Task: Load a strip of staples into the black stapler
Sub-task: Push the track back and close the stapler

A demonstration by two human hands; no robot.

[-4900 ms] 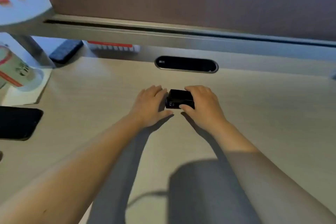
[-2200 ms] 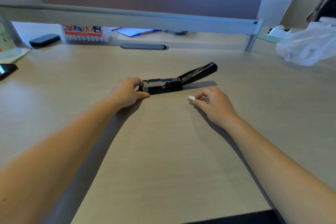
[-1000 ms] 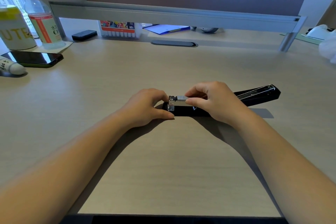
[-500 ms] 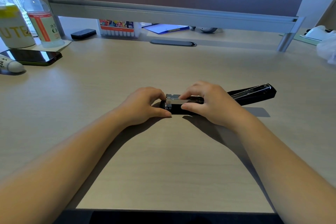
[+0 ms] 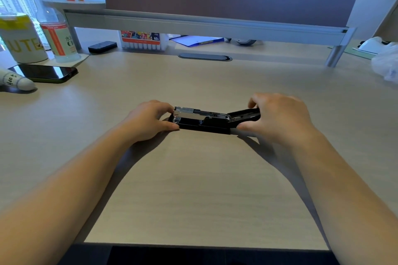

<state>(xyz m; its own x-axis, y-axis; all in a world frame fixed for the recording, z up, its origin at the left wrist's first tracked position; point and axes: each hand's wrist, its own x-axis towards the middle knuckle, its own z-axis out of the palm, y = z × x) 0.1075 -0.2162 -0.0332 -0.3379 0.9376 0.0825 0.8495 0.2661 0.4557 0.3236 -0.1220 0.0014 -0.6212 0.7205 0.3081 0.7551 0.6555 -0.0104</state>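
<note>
The black stapler [image 5: 206, 123] lies sideways on the wooden desk [image 5: 193, 189] in the middle of the view. Its silver metal magazine [image 5: 193, 113] faces up and is exposed. My left hand [image 5: 148, 121] grips the stapler's left front end with thumb and fingers. My right hand [image 5: 280, 117] is closed around the black top cover [image 5: 243, 114], which is swung out to the right and slightly raised. I cannot make out a separate strip of staples; whether one lies in the magazine is too small to tell.
At the left are a phone [image 5: 45, 72], a white tube [image 5: 17, 80], a bottle [image 5: 57, 28] and a yellow-lettered can [image 5: 21, 38]. A marker box [image 5: 141, 41] and a cable slot [image 5: 204, 57] sit at the back under the partition rail. A plastic bag [image 5: 385, 60] is at far right.
My right hand has left the magazine and moved right onto the open cover, taking hold of it. The magazine is now uncovered. My left hand has stayed on the front end.
</note>
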